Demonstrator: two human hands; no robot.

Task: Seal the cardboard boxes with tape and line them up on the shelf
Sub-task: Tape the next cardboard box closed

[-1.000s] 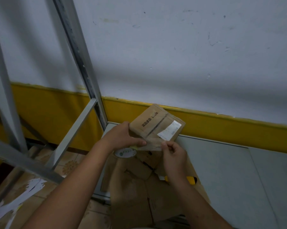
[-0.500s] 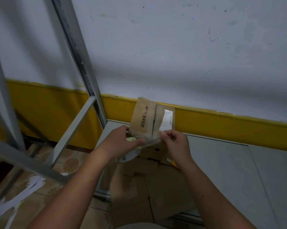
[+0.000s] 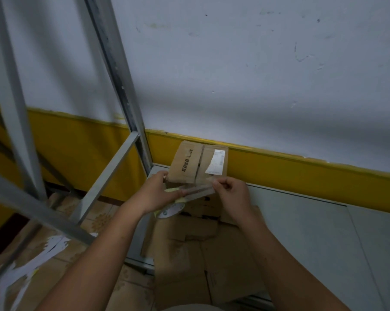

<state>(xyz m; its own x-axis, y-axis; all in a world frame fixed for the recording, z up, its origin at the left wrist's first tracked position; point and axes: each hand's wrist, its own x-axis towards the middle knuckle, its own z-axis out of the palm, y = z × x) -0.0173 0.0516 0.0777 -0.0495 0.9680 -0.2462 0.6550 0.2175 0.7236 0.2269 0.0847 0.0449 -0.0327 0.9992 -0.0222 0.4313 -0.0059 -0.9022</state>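
Note:
A small brown cardboard box (image 3: pixel 194 163) with black print and a white label is held up above the grey shelf (image 3: pixel 301 223), its taped face toward me. My left hand (image 3: pixel 158 191) grips its lower left edge. My right hand (image 3: pixel 231 194) pinches the end of a strip of clear tape (image 3: pixel 197 190) that stretches along the box's bottom edge between both hands. A tape roll (image 3: pixel 170 209) with a white and green core peeks out below my left hand.
Flattened cardboard (image 3: pixel 198 250) lies piled on the shelf under my arms, overhanging its front edge. A grey metal shelf upright (image 3: pixel 117 70) and cross braces stand at left. The wall behind has a yellow band (image 3: pixel 301 176). White paper scraps (image 3: pixel 32 263) litter the tiled floor.
The box has been turned upright and lifted toward the wall. My right hand has moved right, drawing the tape strip along the box's bottom edge. The yellow tool on the cardboard is now hidden.

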